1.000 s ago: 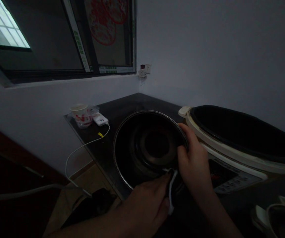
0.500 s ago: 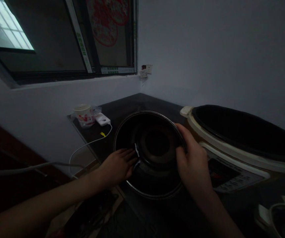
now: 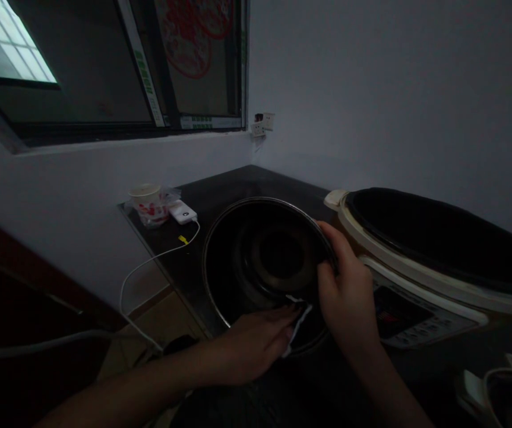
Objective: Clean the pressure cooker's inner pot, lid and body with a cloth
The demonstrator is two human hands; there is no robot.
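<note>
A dark round inner pot (image 3: 242, 279) with a shiny rim sits tilted on the black countertop, its mouth facing me. My right hand (image 3: 347, 282) is closed round its right rim, thumb inside and fingers outside. Inside the lower part of the pot, my left hand (image 3: 256, 345) presses a dark cloth with a white edge (image 3: 299, 326) against the wall; the fingers partly cover the cloth. Just right of the pot stands a large electric cooker (image 3: 420, 297), lidless, with a dark interior and a front control panel.
A paper cup in a plastic bag (image 3: 147, 205) and a white power bank (image 3: 182, 212) with a cable lie at the counter's left edge. A smaller cooker (image 3: 479, 386) is at lower right. Wall sockets (image 3: 262, 123) are in the corner beside the window (image 3: 87, 65).
My left hand with the cloth went from the pot's lower right to its left side, then back down to the lower right. My right hand has stayed on the rim.
</note>
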